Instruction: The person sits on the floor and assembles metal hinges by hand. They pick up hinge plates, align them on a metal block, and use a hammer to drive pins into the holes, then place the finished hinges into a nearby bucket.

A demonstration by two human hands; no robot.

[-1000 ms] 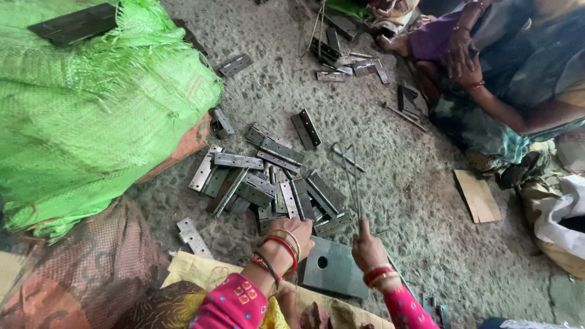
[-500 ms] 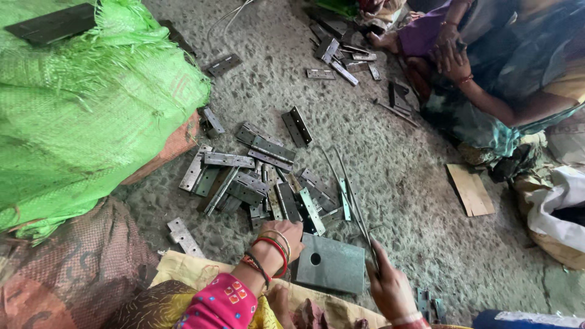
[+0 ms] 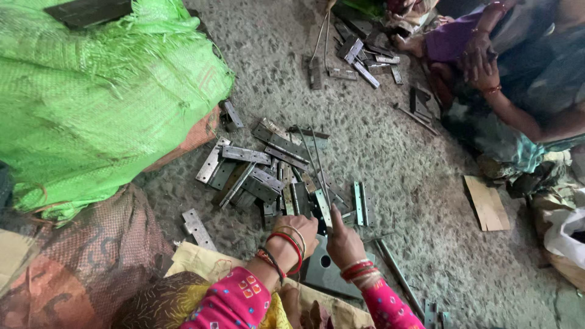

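My left hand (image 3: 300, 233), with red and gold bangles at the wrist, curls its fingers over the near edge of a pile of flat metal hinge leaves (image 3: 268, 173) on the rough floor. What it grips is hidden. Close beside it, my right hand (image 3: 344, 244) closes on two thin metal rods (image 3: 314, 164) that lie across the pile and point away from me. A light hinge leaf (image 3: 323, 210) lies between the two hands. Under both hands sits a grey metal plate with a hole (image 3: 326, 274).
A bulging green woven sack (image 3: 103, 91) fills the left side, with a reddish sack (image 3: 79, 256) below it. Another person (image 3: 518, 79) sits at the upper right beside more hinge parts (image 3: 359, 55). A piece of cardboard (image 3: 487, 204) lies at the right.
My right hand has moved up and left from the plate's right edge to beside my left hand and now grips the rods. My left hand has stayed by the pile.
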